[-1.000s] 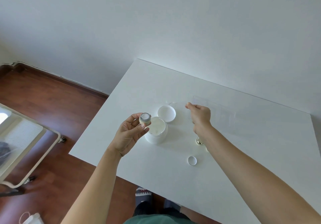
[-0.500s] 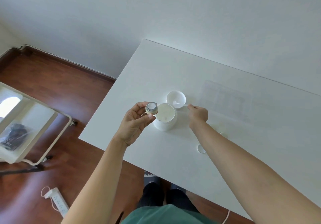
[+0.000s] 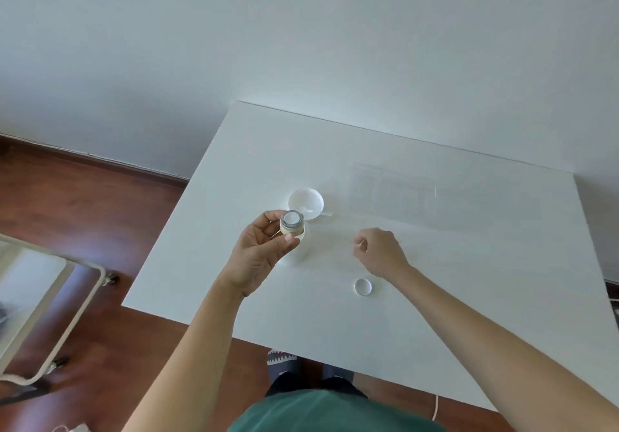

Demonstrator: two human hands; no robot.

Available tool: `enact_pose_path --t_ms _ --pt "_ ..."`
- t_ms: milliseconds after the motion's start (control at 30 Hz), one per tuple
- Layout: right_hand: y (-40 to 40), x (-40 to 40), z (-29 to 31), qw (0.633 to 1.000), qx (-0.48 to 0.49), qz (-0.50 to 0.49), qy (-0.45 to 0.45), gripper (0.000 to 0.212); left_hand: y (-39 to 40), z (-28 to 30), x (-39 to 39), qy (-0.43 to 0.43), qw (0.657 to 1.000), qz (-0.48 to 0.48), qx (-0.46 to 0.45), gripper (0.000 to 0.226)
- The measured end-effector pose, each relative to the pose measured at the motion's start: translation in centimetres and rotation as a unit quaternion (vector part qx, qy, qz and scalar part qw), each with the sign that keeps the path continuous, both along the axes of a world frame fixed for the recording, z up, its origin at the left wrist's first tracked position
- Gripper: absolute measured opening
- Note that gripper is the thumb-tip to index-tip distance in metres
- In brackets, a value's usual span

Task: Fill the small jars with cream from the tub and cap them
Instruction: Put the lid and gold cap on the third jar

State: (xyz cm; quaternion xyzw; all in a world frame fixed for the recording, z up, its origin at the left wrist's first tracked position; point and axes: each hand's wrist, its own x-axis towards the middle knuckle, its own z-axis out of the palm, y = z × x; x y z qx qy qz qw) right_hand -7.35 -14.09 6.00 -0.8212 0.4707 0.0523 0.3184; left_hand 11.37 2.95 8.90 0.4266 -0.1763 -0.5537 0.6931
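My left hand holds a small glass jar upright, uncapped, with white cream showing in its mouth. The jar hangs just above the white cream tub, which my hand and the jar mostly hide. Behind it the tub's lid lies upside down with a small white spatula resting across it. My right hand hovers over the table to the right of the tub, fingers curled with nothing in them. A small white cap lies on the table just below that hand.
The white table stands against a white wall. A clear plastic tray lies at the back right. A white wheeled cart stands on the wooden floor to the left.
My right hand has left the spatula on the tub's lid and drawn back to the right. My left hand has kept the jar and shifted it over the tub.
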Motion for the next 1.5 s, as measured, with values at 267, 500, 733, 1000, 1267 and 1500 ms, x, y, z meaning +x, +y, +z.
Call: enact_pose_path --t_ms 267,500,733,1000,1267,1500 --pt "4.0 -3.3 -3.0 0.983 -0.019 0.131 0.129 0.049 -2.8 0.7 -3.3 0.009 0.998 -0.068 0.014 0.036" --pt "3.9 -4.3 -4.3 0.986 -0.063 0.133 0.081 0.024 -3.8 0.6 -4.3 0.03 0.996 -0.088 0.011 0.033" --pt "1.5 -4.2 1.9 0.953 0.058 -0.188 -0.23 0.014 -4.9 0.6 -5.1 0.026 0.995 -0.1 0.002 0.029" --pt "-0.4 -3.9 10.6 0.865 0.191 -0.229 -0.403 0.021 -7.4 1.8 -7.1 -0.075 0.994 -0.073 0.007 0.036" --pt "-1.0 -4.4 11.5 0.91 0.174 -0.154 -0.344 0.025 -8.9 2.7 -7.9 -0.119 0.991 -0.067 -0.005 0.033" --pt "-2.3 -4.8 13.3 0.962 0.131 -0.057 -0.234 0.031 -9.2 2.9 -8.4 -0.166 0.984 -0.069 -0.003 0.031"
